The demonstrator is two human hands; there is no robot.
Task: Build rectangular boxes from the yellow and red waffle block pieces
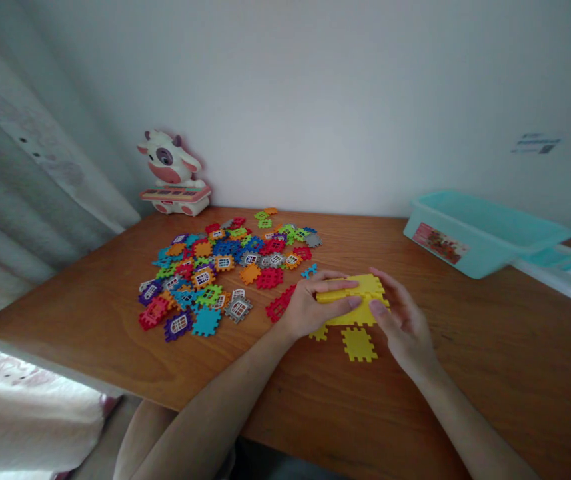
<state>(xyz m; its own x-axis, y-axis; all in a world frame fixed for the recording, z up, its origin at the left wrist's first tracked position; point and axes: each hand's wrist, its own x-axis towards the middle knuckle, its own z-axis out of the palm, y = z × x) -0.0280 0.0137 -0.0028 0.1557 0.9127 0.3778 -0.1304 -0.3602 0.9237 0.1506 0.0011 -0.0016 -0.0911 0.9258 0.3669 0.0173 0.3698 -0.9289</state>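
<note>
Several yellow interlocking tiles are joined into a box-like block (352, 312), held just above the table between both hands. My left hand (310, 303) grips its left side, with fingers over the top and the thumb along the front. On the right side, my right hand (405, 320) is closed round the block, its thumb on the front corner and fingers behind. Below lies a loose yellow tile (359, 345), flat on the wood. Another yellow tile (319, 333) shows partly under my left hand. A red tile (280, 305) lies left of that hand, partly hidden by it.
A spread of colourful tiles (206, 320), some with window inserts, covers the left middle of the wooden table (490, 373). A toy cow with a keyboard (175, 193) stands at the back left. At the back right is a turquoise bin (470, 247), its lid (565, 267) beside it.
</note>
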